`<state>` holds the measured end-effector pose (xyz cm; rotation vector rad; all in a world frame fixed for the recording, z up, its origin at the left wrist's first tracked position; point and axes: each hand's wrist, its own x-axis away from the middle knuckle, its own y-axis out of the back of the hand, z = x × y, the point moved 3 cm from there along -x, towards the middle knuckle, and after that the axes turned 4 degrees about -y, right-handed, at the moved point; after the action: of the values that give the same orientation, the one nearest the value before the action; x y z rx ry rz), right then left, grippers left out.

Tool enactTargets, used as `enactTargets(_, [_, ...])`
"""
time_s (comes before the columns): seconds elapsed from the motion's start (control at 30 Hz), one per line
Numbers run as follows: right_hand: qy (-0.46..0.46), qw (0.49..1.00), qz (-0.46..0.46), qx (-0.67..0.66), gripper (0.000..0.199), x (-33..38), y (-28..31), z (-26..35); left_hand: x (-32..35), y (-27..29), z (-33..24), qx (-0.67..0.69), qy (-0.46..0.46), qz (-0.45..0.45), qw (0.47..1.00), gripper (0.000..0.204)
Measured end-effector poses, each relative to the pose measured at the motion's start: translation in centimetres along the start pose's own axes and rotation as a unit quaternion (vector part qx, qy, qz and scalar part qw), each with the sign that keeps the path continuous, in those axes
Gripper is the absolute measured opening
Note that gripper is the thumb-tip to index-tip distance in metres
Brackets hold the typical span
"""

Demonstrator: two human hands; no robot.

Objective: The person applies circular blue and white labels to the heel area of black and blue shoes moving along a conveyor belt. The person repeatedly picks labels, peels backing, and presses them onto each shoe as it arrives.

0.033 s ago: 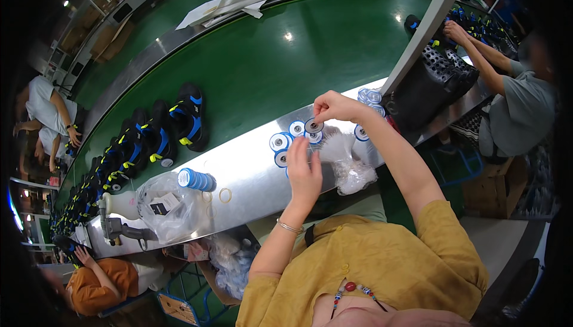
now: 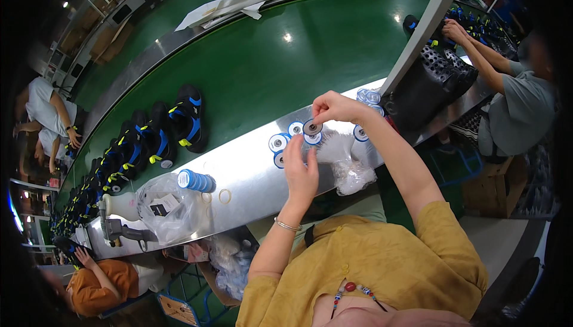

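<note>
My right hand [image 2: 334,107] pinches the edge of a round white-and-blue disc tag [image 2: 311,127] between thumb and fingers, above the metal ledge. Just left of it, my left hand [image 2: 300,169] is raised with thumb and fingers apart, its fingertips close to the tags. Several more round blue-rimmed tags [image 2: 278,142] lie on the ledge beyond and beside that hand, partly hidden by it. Next to the hands lies a bundle of thin clear plastic fasteners [image 2: 341,148], partly wrapped in a clear bag [image 2: 356,179].
On the metal ledge [image 2: 253,178] stand a stack of blue tags [image 2: 196,179], rubber bands [image 2: 225,196], a clear bag [image 2: 173,216] and a grey hand tool [image 2: 123,232]. Black-and-blue shoes [image 2: 188,119] line the green belt [image 2: 286,64]. Black boots [image 2: 439,79] and a post [image 2: 425,31] stand right; co-workers sit both sides.
My left hand has shifted slightly left and up. The right hand, still pinching the tag, has barely moved.
</note>
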<state>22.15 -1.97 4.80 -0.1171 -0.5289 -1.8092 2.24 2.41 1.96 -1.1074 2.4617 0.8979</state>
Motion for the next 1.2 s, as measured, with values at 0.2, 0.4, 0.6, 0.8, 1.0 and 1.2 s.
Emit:
enactTargets(0.2, [0.066,0.994,-0.041,-0.083,0.013,3.3,-2.6,2.1,-2.6,-0.4,0.4,0.395,0.243,0.024,0.886,0.017])
enactTargets(0.4, [0.101,0.971,-0.217,-0.004,0.013,6.2,-5.6,1.9,-1.9,-0.5,0.2,0.388,0.272,-0.019,0.88,0.018])
enactTargets(0.6, [0.152,0.938,-0.293,0.103,0.013,6.4,-6.6,1.9,-1.7,-1.0,-0.3,0.371,0.255,-0.025,0.893,0.018])
enactTargets(0.8, [0.129,0.925,-0.321,0.159,0.015,6.5,-7.0,2.0,-1.5,-1.4,0.1,0.318,0.213,-0.026,0.924,0.019])
enactTargets(1.0, [0.107,0.945,-0.301,0.068,0.014,6.3,-7.5,1.3,-1.3,-1.3,-0.5,0.167,0.154,-0.004,0.974,0.018])
enactTargets(1.2, [0.121,0.968,-0.212,-0.065,0.023,5.4,-6.8,-0.5,-1.9,-1.3,-1.0,0.075,-0.007,0.014,0.997,0.01])
